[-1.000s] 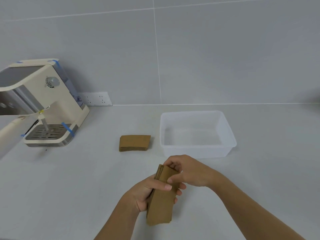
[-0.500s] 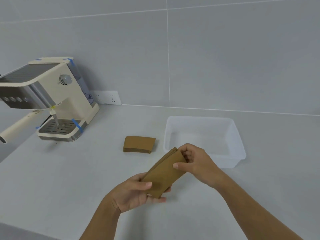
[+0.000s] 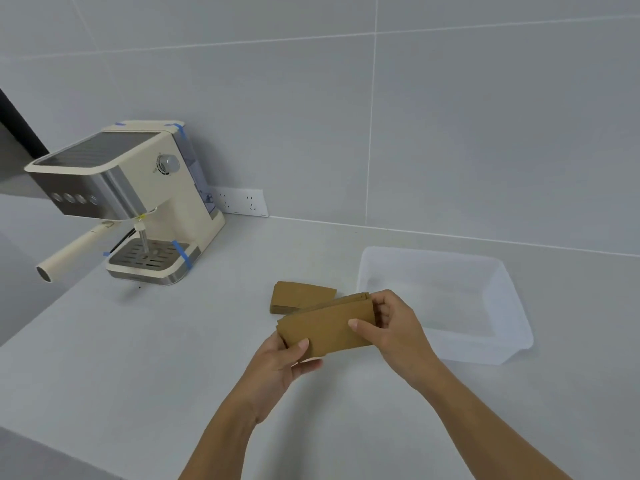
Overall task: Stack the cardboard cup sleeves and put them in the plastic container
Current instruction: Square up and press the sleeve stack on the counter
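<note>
Held stack: a stack of flattened brown cardboard cup sleeves [image 3: 325, 327] is hanging in the air above the tabletop [image 3: 145, 368], lying nearly level and tilting up a little toward its right end; the exact count of sleeves in it is not readable.
Left hand: the left hand [image 3: 277, 362] is gripping the stack's left end, thumb lying on the top face, fingers curling underneath.
Right hand: the right hand [image 3: 391, 327] is pinching the stack's right end, thumb pressing on the near face, fingers wrapping around the far edge.
Second pile: another pile of sleeves [image 3: 298, 296] is lying flat on the tabletop, just behind the held stack and partly hidden by it.
Plastic container: the clear plastic container [image 3: 512, 306] is sitting on the tabletop just right of the hands, open at the top, with no sleeves showing inside it.
Coffee machine: a cream coffee machine [image 3: 138, 202] is standing at the far left, well apart from the sleeves, with blue tape strips on it.
Wall socket: a white socket strip [image 3: 242, 202] is sitting on the tiled wall just right of the machine.
</note>
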`<action>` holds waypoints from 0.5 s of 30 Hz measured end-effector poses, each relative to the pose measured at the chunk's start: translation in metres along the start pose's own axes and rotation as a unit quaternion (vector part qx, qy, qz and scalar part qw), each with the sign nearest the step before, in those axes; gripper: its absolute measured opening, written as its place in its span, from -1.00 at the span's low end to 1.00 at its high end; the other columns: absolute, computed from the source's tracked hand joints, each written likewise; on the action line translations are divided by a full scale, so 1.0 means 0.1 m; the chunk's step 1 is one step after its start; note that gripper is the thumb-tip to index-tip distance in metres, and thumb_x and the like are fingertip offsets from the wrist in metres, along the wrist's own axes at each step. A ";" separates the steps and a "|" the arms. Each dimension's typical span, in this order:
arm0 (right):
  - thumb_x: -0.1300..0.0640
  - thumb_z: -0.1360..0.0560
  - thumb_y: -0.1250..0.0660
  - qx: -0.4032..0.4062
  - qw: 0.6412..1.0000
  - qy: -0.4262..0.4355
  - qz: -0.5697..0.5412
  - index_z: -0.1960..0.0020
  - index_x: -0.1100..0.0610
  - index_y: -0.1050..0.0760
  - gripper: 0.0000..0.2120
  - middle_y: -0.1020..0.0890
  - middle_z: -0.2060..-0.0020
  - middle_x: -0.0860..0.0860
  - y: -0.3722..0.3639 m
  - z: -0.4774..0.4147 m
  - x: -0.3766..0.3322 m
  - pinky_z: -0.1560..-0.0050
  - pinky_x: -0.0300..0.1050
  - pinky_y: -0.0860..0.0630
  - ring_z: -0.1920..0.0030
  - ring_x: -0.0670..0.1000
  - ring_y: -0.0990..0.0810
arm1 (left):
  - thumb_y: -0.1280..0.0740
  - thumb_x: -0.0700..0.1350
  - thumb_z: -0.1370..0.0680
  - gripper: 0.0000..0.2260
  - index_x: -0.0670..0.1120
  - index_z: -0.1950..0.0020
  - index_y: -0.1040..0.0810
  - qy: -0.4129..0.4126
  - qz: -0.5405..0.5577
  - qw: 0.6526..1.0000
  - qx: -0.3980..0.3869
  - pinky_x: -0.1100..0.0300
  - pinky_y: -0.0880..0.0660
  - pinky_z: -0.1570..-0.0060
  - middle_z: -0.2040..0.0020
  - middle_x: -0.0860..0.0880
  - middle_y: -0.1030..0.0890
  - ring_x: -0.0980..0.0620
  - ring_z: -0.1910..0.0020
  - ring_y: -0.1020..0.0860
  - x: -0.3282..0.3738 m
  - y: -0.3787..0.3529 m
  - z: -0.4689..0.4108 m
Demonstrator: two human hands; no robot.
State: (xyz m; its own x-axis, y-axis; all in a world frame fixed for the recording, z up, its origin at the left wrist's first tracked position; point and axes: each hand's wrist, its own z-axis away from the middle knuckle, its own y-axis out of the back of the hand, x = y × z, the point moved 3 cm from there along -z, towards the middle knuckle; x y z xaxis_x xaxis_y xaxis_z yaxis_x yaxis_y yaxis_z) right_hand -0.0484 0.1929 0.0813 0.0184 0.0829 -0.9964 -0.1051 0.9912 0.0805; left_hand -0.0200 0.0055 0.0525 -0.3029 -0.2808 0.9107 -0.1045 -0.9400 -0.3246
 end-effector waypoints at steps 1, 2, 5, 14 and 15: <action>0.21 -0.39 -0.42 0.009 1.000 -0.001 -0.002 0.07 0.04 -0.46 -0.81 -0.64 0.10 0.04 -0.04 -0.03 0.00 0.04 -0.05 -0.59 0.06 0.05 -0.62 | -0.32 -0.15 -0.45 -0.62 -0.06 -0.27 -0.43 -0.005 -0.014 1.000 0.003 0.12 -0.59 0.05 -0.12 -0.01 -0.65 -0.05 -0.09 -0.62 0.03 0.03 -0.03; 0.21 -0.40 -0.41 0.019 1.000 -0.003 -0.004 0.06 0.04 -0.46 -0.81 -0.64 0.09 0.05 -0.08 -0.05 0.00 0.02 -0.04 -0.58 0.05 0.05 -0.61 | -0.30 -0.14 -0.47 -0.64 -0.04 -0.27 -0.42 -0.009 -0.036 0.999 0.007 0.13 -0.59 0.05 -0.13 -0.02 -0.64 -0.05 -0.05 -0.63 0.06 0.05 -0.06; 0.21 -0.41 -0.40 0.050 0.999 -0.009 -0.007 0.07 -0.01 -0.47 -0.81 -0.64 0.07 0.03 -0.19 -0.14 -0.02 0.02 -0.08 -0.57 0.03 0.03 -0.61 | -0.23 -0.13 -0.56 -0.74 0.00 -0.25 -0.38 -0.021 -0.097 0.995 0.027 0.19 -0.58 0.11 -0.10 -0.05 -0.58 0.00 0.10 -0.64 0.14 0.16 -0.19; 0.18 -0.42 -0.38 0.140 0.989 -0.037 0.025 0.11 -0.06 -0.46 -0.83 -0.61 0.13 -0.03 -0.52 -0.43 -0.02 0.16 -0.29 -0.48 0.09 -0.04 -0.58 | -0.23 -0.12 -0.57 -0.79 -0.01 -0.20 -0.45 0.010 -0.160 0.984 0.074 0.11 -0.36 -0.20 -0.15 0.04 -0.56 0.09 -0.12 -0.51 0.43 0.49 -0.57; 0.17 -0.42 -0.39 0.147 0.988 -0.042 0.028 0.14 -0.08 -0.45 -0.82 -0.61 0.13 -0.01 -0.54 -0.46 -0.02 0.17 -0.28 -0.49 0.09 -0.03 -0.58 | -0.24 -0.14 -0.57 -0.78 -0.04 -0.21 -0.46 0.013 -0.162 0.984 0.076 0.12 -0.36 -0.19 -0.14 0.03 -0.57 0.08 -0.13 -0.51 0.46 0.52 -0.61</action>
State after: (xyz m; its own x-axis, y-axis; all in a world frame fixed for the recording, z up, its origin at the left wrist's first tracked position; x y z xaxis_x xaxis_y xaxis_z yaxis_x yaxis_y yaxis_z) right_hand -0.0888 0.1340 0.0778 0.1044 0.1344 -0.9854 0.1846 0.9710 0.1520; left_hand -0.0972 -0.0447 0.0619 -0.3012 0.0422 0.9526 -0.0574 -0.9980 0.0260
